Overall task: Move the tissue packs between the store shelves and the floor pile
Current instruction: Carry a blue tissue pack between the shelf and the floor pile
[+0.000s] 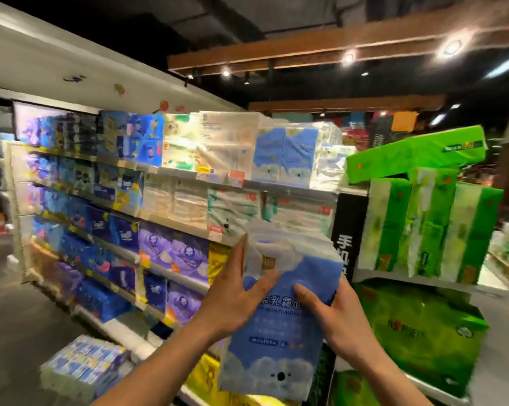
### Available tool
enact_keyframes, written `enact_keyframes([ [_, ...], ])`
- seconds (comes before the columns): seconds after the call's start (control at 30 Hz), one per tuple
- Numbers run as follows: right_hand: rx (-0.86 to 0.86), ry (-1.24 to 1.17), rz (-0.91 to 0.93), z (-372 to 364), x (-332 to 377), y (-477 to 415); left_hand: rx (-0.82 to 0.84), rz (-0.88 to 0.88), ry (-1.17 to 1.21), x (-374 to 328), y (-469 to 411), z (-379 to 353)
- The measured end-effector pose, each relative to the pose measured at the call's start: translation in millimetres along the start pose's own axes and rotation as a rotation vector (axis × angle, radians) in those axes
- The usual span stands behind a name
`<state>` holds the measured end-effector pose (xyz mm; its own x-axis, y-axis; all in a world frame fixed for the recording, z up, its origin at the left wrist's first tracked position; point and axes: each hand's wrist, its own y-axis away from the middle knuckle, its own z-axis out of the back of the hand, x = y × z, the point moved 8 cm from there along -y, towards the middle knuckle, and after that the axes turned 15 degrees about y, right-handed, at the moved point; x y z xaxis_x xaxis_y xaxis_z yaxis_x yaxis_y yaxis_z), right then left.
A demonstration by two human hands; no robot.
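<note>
I hold a blue and white tissue pack [279, 326] upright in front of me, between both hands. My left hand [235, 297] grips its left edge, thumb along the side and fingers across the front. My right hand [332, 315] grips its right side, fingers curled onto the blue face. Matching blue packs [285, 155] stand on the top shelf [189, 175] ahead. A floor pile [86, 364] of blue and white packs lies at the lower left.
Shelves of blue, purple and white tissue packs run away to the left. Green packs [429, 224] stack on a stand at the right, with more green packs [417, 326] below. A black sign post [348, 230] stands between them. Grey aisle floor [19, 303] lies at the left.
</note>
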<state>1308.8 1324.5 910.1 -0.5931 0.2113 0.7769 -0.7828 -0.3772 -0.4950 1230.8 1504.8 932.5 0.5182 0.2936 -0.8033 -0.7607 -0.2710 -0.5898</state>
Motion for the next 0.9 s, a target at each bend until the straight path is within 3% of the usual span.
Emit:
enact_keyframes([
  [0.27, -0.239, 0.226, 0.111, 29.4, 26.8, -154.8, 0.228, -0.143, 0.074, 17.8, -190.9, -4.4],
  [0.43, -0.255, 0.361, 0.205, 59.9, 32.9, -244.4, 0.253, -0.259, 0.083, 29.9, -292.5, -29.5],
  [0.63, -0.157, 0.524, 0.391, 99.7, 55.8, -359.1, 0.269, -0.396, 0.061, 23.2, -415.2, -59.9],
  [0.9, -0.253, 0.715, 0.355, 153.7, 51.0, -484.0, 0.247, -0.463, 0.090, 25.5, -554.6, -96.2],
])
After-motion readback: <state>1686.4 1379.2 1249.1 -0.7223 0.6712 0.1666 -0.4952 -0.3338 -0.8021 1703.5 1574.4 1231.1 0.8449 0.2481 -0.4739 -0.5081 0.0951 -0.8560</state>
